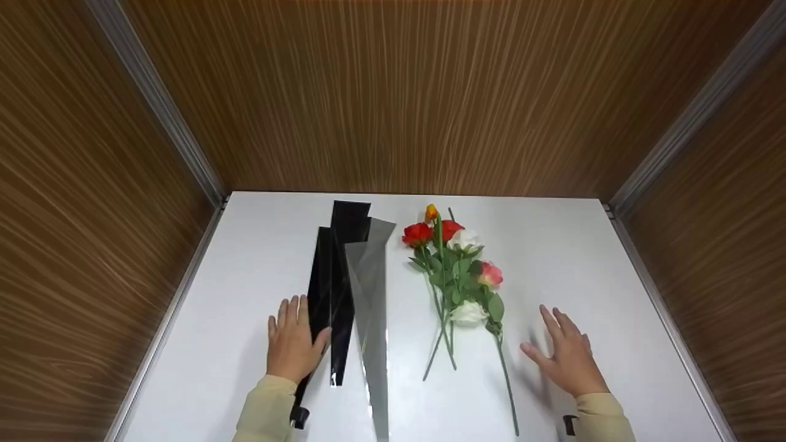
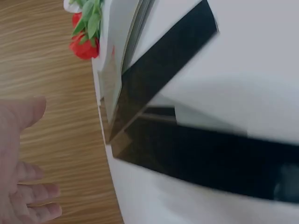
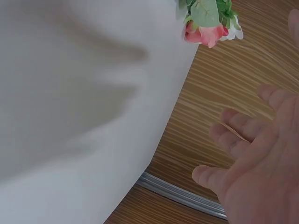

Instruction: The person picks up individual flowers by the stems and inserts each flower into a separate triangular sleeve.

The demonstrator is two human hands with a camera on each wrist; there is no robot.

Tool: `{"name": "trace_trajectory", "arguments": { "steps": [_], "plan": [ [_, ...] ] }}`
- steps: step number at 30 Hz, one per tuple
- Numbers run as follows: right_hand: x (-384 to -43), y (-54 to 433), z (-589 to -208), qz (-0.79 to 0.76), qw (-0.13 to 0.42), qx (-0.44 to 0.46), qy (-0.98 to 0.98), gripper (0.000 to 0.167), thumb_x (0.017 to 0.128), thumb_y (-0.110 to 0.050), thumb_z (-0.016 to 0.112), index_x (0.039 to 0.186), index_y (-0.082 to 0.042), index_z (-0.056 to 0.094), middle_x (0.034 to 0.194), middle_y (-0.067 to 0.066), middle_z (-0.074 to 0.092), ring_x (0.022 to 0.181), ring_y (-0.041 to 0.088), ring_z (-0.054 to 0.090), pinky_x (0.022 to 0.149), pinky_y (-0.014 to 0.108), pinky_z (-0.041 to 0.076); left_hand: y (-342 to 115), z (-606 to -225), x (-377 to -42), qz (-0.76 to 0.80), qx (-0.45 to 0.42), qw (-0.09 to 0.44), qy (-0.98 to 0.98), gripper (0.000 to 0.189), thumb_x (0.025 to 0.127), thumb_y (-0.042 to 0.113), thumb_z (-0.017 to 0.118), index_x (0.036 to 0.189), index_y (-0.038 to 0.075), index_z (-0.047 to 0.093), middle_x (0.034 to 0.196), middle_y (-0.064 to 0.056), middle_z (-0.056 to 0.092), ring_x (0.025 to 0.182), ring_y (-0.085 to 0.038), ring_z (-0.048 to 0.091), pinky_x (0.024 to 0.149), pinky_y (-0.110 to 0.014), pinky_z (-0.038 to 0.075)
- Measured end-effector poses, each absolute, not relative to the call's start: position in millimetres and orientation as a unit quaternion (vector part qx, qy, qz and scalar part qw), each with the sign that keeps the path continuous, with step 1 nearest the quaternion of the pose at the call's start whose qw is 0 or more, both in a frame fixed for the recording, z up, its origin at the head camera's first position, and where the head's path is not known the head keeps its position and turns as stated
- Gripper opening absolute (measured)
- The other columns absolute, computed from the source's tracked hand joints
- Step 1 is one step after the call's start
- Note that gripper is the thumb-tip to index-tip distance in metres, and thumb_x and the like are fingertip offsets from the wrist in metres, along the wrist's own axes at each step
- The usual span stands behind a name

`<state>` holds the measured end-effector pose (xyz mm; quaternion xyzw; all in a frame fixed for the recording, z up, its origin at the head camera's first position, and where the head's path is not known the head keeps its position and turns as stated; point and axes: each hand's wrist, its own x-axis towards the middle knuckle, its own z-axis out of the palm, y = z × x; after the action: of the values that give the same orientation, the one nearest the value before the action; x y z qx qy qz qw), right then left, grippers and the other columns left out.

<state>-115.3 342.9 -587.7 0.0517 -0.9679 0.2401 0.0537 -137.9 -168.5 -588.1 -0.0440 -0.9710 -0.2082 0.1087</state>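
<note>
My left hand (image 1: pixel 293 347) is spread with straight fingers, palm down, over the left edge of the glossy black folded sheets (image 1: pixel 342 288). Whether it touches them I cannot tell. A silvery grey sheet (image 1: pixel 374 319) lies alongside, to their right. In the left wrist view, the black sheets (image 2: pixel 210 158) spread beyond the hand. Artificial flowers lie in a loose bunch: red ones (image 1: pixel 417 234), an orange bud (image 1: pixel 431 213), white ones (image 1: pixel 468 313) and a pink one (image 1: pixel 490 274), on green stems. To their right, my right hand (image 1: pixel 568 359) hovers above its shadow, fingers spread, holding nothing.
A white table (image 1: pixel 245 245) carries everything. Wood-grain panels (image 1: pixel 393 98) rise behind it and on both sides, with grey metal strips (image 1: pixel 163 104) at the corners. One long stem (image 1: pixel 508 387) reaches toward the table's near side.
</note>
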Motion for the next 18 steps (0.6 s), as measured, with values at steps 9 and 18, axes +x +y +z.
{"name": "trace_trajectory", "arguments": {
  "steps": [9, 18],
  "plan": [
    [-122.8, 331.2, -584.1, 0.238, 0.07, 0.07, -0.966, 0.083, 0.086, -0.05, 0.068, 0.151, -0.013, 0.031, 0.146, 0.029, 0.031, 0.132, 0.05, 0.027, 0.093, 0.078, 0.017, -135.5, -605.2, -159.0, -0.198, -0.067, 0.051, -0.977, 0.084, 0.089, 0.051, 0.062, 0.148, -0.001, 0.031, 0.15, -0.022, 0.032, 0.139, -0.04, 0.025, 0.108, -0.061, 0.021],
    [-126.7, 320.3, -584.4, 0.229, 0.067, 0.08, -0.968, 0.083, 0.085, -0.052, 0.067, 0.149, -0.01, 0.035, 0.146, 0.029, 0.032, 0.133, 0.049, 0.028, 0.094, 0.078, 0.018, -96.3, -625.4, -177.8, -0.143, -0.171, -0.05, -0.974, 0.1, 0.077, 0.07, 0.064, 0.148, 0.006, 0.035, 0.152, -0.017, 0.031, 0.142, -0.037, 0.022, 0.106, -0.063, 0.023]
  ]
}}
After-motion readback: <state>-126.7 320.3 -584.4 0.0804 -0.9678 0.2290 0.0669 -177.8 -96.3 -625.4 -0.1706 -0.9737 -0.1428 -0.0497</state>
